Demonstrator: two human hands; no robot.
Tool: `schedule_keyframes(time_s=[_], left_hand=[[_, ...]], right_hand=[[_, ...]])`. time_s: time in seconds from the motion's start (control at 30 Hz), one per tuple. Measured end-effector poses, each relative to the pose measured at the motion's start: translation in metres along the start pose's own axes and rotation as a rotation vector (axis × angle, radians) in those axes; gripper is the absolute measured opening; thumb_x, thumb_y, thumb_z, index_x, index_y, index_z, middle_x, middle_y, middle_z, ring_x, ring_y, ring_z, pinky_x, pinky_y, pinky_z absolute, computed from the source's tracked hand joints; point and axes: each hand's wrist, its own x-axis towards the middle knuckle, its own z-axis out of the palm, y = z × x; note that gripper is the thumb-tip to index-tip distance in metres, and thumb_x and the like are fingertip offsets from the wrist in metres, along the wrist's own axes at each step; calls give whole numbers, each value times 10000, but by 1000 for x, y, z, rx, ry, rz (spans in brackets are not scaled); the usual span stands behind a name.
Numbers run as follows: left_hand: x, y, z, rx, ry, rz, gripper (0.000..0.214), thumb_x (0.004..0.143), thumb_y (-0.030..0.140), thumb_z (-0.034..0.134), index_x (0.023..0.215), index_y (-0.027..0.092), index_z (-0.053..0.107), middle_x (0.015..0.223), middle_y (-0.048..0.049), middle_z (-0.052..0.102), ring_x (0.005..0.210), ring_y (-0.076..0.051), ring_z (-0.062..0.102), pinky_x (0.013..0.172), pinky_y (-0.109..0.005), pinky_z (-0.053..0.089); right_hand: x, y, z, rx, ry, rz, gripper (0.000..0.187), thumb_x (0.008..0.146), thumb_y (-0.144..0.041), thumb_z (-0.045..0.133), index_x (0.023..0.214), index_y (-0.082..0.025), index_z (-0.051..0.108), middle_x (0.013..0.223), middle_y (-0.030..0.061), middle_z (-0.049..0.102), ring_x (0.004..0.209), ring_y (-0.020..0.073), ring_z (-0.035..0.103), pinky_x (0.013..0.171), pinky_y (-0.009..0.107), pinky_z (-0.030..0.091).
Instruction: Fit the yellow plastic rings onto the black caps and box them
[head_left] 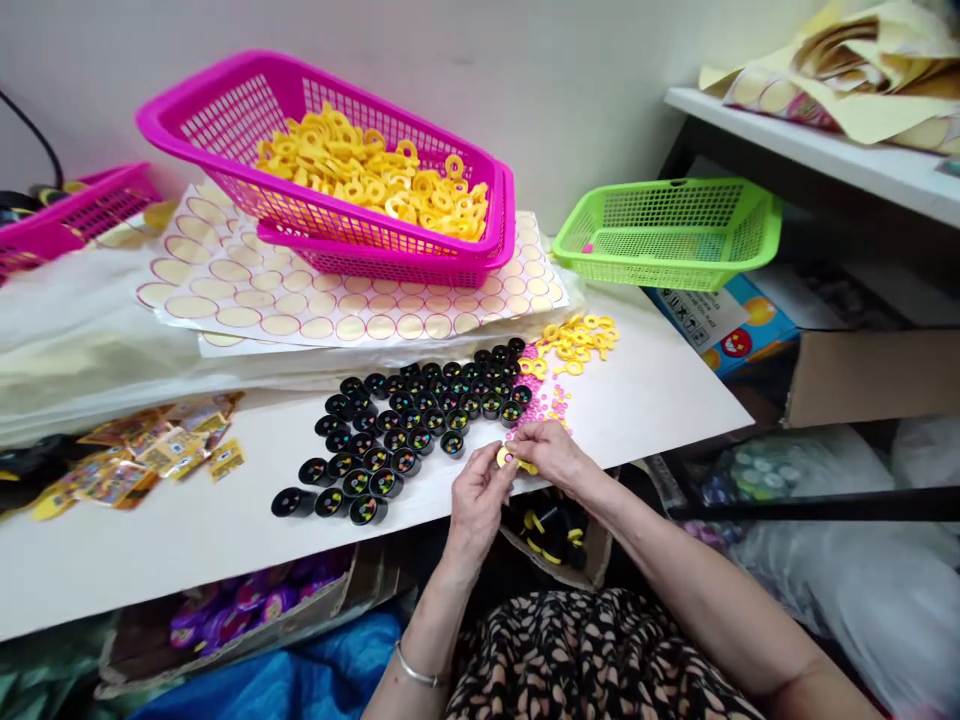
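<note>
Near the table's front edge, my left hand (480, 490) and my right hand (553, 452) meet, both with closed fingers. Between their fingertips is a yellow plastic ring piece with a short stem (527, 467); a small pink spot shows at its ring end. Just beyond my hands lie small pink beads (536, 400), scattered on the white table. Further back sits a loose pile of similar yellow ring pieces (577, 340). To the left of my hands stand many small black cups (405, 460) with colourful bits inside.
A pink basket (225, 110) of yellow ring pieces rests tilted in another on printed sheets (277, 325). A green basket (667, 270) stands back right. Foil packets (176, 450) lie left. Below the table edge are boxes with purple items (255, 600) and black-and-yellow items (555, 530).
</note>
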Motion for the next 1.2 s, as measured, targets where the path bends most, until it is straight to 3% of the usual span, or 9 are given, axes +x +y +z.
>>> schedule_keyframes(time_s=[0.07, 0.13, 0.3, 0.37, 0.47, 0.57, 0.8, 1.0, 1.2], left_hand=[[0, 0, -2, 51, -60, 59, 416, 661, 251, 698, 1064, 192, 617, 949, -17, 550, 591, -53, 486, 553, -192, 438], [0, 2, -1, 136, -79, 104, 365, 635, 202, 713, 994, 186, 649, 897, -5, 561, 603, -60, 474, 580, -197, 425], [-10, 13, 3, 213, -42, 243, 277, 631, 237, 737, 891, 175, 662, 813, -10, 580, 693, -117, 503, 638, -238, 425], [-18, 21, 4, 269, -53, 340, 262, 631, 252, 744, 874, 188, 670, 816, -20, 602, 785, -152, 513, 717, -275, 432], [-28, 31, 5, 354, -103, 478, 278, 637, 269, 746, 897, 202, 672, 809, -29, 623, 841, -177, 498, 753, -306, 431], [-33, 35, 9, 428, -166, 600, 295, 676, 263, 716, 956, 198, 652, 799, -34, 640, 845, -187, 490, 737, -322, 432], [-40, 26, 22, 685, -282, 929, 215, 745, 144, 583, 957, 159, 617, 949, -72, 669, 895, -201, 565, 848, -403, 415], [-46, 18, 28, 722, -286, 945, 206, 766, 171, 531, 951, 177, 623, 940, -67, 681, 921, -217, 579, 842, -408, 429], [-47, 15, 29, 715, -295, 911, 193, 762, 229, 546, 923, 177, 641, 870, -62, 683, 921, -222, 558, 815, -388, 432]], right_hand=[[-4, 0, 0, 23, 11, -14, 205, 639, -338, 624, 596, -146, 566, 512, -30, 507, 505, 96, 448, 470, 213, 321], [-10, -1, -2, 115, -7, -8, 238, 641, -359, 640, 589, -141, 561, 519, -24, 518, 500, 95, 455, 466, 213, 332], [-38, 4, -22, 442, -93, 0, 287, 693, -415, 651, 763, -137, 630, 638, 1, 598, 519, 84, 492, 494, 217, 400], [-50, 10, -32, 498, -217, -54, 301, 650, -325, 720, 883, -149, 647, 804, 32, 646, 655, 106, 560, 586, 228, 449], [-65, 19, -42, 561, -436, -95, 499, 561, -185, 785, 1031, -178, 617, 1028, 55, 627, 949, 167, 567, 788, 283, 466], [-72, 24, -47, 597, -517, -109, 622, 507, -151, 809, 1085, -196, 585, 1076, 48, 603, 1010, 182, 547, 817, 298, 467], [-78, 23, -57, 442, -548, -97, 695, 450, -107, 816, 1095, -176, 567, 1059, 38, 602, 980, 162, 549, 841, 277, 426], [-85, 20, -56, 380, -479, -70, 664, 436, -115, 807, 1064, -158, 593, 966, 16, 622, 905, 153, 558, 809, 273, 427], [-86, 26, -48, 462, -404, -34, 640, 382, -112, 813, 997, -146, 638, 848, 0, 644, 760, 141, 578, 679, 240, 440]])
